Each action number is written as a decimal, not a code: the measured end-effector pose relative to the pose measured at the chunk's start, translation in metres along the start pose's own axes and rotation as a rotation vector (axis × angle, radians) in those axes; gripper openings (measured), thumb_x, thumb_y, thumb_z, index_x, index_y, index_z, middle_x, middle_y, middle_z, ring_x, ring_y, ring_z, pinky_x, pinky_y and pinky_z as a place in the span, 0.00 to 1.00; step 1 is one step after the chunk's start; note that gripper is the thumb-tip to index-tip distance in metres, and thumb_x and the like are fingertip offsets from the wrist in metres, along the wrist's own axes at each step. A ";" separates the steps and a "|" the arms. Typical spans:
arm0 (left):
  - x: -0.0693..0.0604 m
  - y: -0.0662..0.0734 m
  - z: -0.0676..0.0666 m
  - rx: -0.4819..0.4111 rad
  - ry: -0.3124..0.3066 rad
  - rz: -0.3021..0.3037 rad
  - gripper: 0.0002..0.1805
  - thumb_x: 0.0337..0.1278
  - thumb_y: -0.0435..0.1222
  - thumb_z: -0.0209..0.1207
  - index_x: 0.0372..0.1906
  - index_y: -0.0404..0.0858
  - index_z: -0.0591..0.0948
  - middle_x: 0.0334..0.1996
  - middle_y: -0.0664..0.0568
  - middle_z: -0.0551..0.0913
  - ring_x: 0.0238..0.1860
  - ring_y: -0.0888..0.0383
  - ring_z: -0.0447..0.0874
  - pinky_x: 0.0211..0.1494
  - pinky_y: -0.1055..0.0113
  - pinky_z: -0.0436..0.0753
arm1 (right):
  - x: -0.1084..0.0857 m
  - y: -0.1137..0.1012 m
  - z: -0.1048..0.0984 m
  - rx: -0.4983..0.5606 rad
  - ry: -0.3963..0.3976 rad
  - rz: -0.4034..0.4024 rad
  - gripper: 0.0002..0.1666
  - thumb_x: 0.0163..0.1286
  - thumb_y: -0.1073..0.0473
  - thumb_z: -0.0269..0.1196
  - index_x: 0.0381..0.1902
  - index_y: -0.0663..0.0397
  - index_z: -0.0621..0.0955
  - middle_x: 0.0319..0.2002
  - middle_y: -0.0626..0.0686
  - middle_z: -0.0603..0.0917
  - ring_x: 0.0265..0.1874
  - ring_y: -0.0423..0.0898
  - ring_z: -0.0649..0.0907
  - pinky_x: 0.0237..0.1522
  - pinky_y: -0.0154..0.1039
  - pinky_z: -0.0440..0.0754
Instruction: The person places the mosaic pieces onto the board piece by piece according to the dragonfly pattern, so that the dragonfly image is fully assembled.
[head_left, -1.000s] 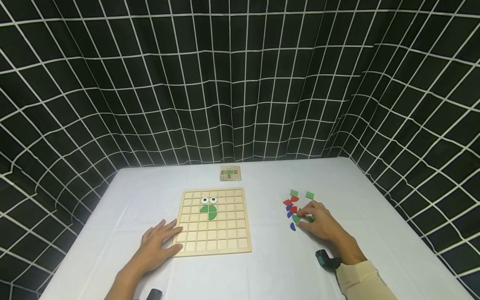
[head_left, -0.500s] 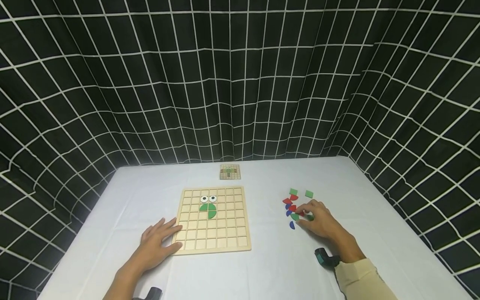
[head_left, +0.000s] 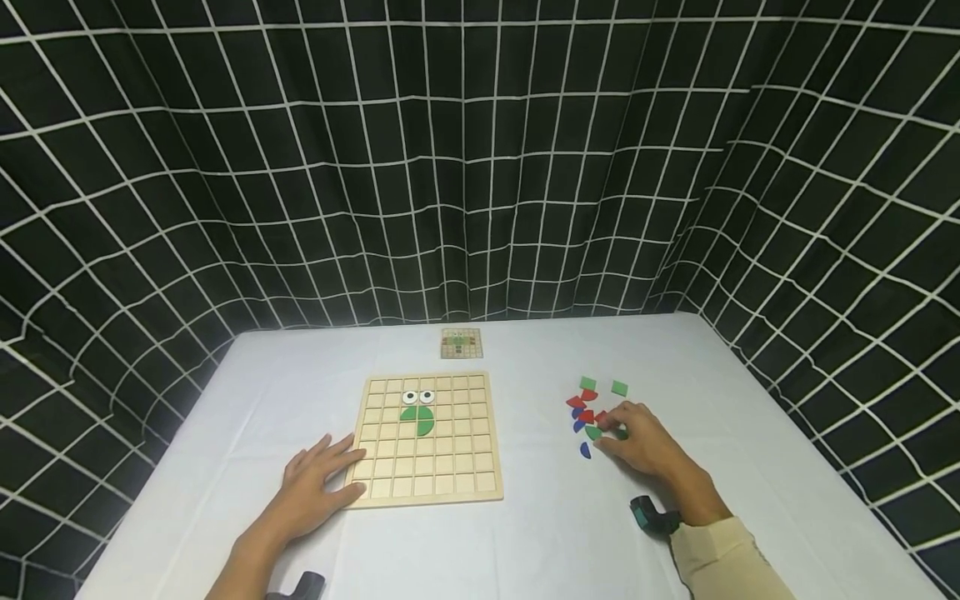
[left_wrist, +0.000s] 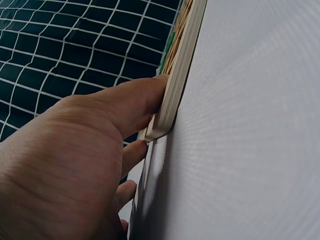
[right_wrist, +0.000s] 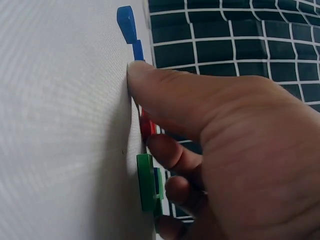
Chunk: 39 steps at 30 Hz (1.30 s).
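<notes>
The left hand (head_left: 307, 497) lies with spread fingers over the left edge of the wooden grid board (head_left: 465, 502); its thumb rests on the rim (left_wrist: 175, 95) in the left wrist view. Two eye pieces (head_left: 417, 397) and several green quarter pieces (head_left: 425, 427) sit on the board. At the loose pieces on the right, the right hand (head_left: 637, 439) bends its fingers, thumb and index apart. Its index touches a red piece (head_left: 601, 417); a green piece (head_left: 593, 432) lies near the thumb. In the right wrist view, the fingers partly hide the red piece (right_wrist: 147, 125).
A small patterned card (head_left: 461, 343) lies behind the board. Blue pieces (head_left: 586, 450), other red pieces (head_left: 588, 395) and green squares (head_left: 619, 388) are scattered around the right hand on the white cloth (head_left: 540, 533). A black curtain with white grid lines (head_left: 465, 167) surrounds the table.
The right index fingertip has shifted slightly back, away from the green piece, and more of the red piece beside it shows. The left hand stays on the board's edge.
</notes>
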<state>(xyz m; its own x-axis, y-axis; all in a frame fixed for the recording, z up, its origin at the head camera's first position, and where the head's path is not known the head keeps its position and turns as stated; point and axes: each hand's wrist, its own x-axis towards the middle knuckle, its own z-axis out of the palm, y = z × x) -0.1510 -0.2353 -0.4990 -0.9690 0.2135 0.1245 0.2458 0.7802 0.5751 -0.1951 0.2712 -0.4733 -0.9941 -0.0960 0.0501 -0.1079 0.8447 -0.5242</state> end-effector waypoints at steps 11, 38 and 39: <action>0.001 0.001 0.004 -0.006 -0.025 -0.024 0.30 0.50 0.52 0.67 0.59 0.47 0.80 0.69 0.48 0.67 0.72 0.42 0.49 0.70 0.40 0.38 | -0.010 -0.024 -0.020 0.099 0.167 -0.109 0.13 0.57 0.58 0.72 0.40 0.54 0.83 0.37 0.51 0.80 0.39 0.55 0.78 0.37 0.46 0.80; 0.001 0.000 0.001 0.016 -0.008 -0.009 0.30 0.50 0.52 0.68 0.59 0.47 0.80 0.68 0.47 0.67 0.72 0.41 0.50 0.69 0.39 0.38 | -0.015 -0.154 -0.015 0.233 0.354 -0.485 0.13 0.50 0.62 0.76 0.32 0.47 0.82 0.32 0.39 0.82 0.38 0.43 0.77 0.33 0.42 0.77; 0.001 0.001 0.000 0.019 -0.008 -0.008 0.30 0.50 0.52 0.67 0.59 0.47 0.80 0.68 0.48 0.67 0.72 0.41 0.50 0.69 0.39 0.38 | -0.014 -0.157 -0.014 0.241 0.354 -0.491 0.14 0.50 0.62 0.76 0.32 0.48 0.82 0.32 0.39 0.82 0.38 0.43 0.77 0.33 0.41 0.76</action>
<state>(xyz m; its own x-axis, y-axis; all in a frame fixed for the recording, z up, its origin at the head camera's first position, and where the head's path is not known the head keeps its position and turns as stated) -0.1518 -0.2345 -0.4985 -0.9708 0.2115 0.1132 0.2382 0.7933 0.5603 -0.1641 0.1468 -0.3800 -0.7766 -0.2268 0.5877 -0.5864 0.6011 -0.5429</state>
